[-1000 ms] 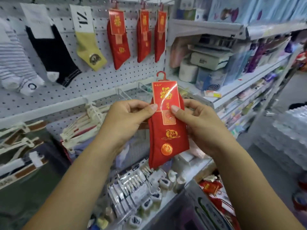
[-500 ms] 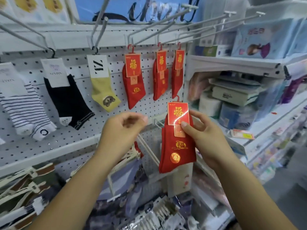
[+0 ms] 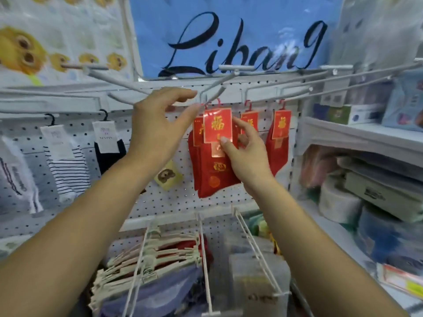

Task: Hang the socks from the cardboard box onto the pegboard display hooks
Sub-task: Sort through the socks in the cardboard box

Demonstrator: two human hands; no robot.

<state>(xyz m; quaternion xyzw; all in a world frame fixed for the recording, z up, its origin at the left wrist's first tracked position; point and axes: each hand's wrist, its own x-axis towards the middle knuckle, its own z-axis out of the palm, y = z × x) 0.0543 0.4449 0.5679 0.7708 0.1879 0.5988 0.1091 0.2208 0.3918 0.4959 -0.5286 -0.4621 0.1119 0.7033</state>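
Red socks (image 3: 214, 172) wear a red card printed with a gold 福 character. A blue banner (image 3: 240, 30) above reads "Libang" in dark script. The right hand (image 3: 247, 159) pinches the card's lower edge, thumb in front, holding the pair high against the pegboard (image 3: 160, 202), its red hanger loop at the white hook (image 3: 214, 94). The left hand (image 3: 158, 126) hovers just left, thumb and forefinger parted near that hook. Another red pair (image 3: 196, 133) hangs close behind, and a further red pair (image 3: 280, 133) hangs right. A black sock (image 3: 109, 154) and a striped sock (image 3: 66, 172) hang left.
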